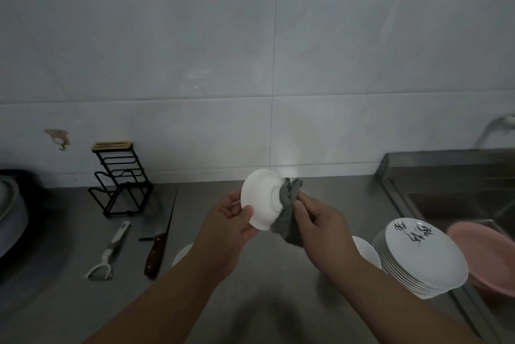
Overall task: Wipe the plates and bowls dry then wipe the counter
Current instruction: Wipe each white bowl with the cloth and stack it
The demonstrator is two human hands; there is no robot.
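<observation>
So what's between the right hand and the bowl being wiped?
Head view: the grey cloth, gripped by the right hand, lies against the white bowl the left hand holds.

Above the grey steel counter (278, 274), the person's left hand (228, 218) grips a small white ceramic bowl (260, 198) by its rim, tilted on its side. The right hand (317, 221) holds a grey crumpled cloth (289, 210) pressed against the bowl's base. A stack of white plates with black calligraphy (423, 257) sits at the right, just beside a pink plastic basin (485, 249). At the left lie a wooden-handled knife (156, 251), a white peeler (108, 254) and a black wire rack (119, 179).
</observation>
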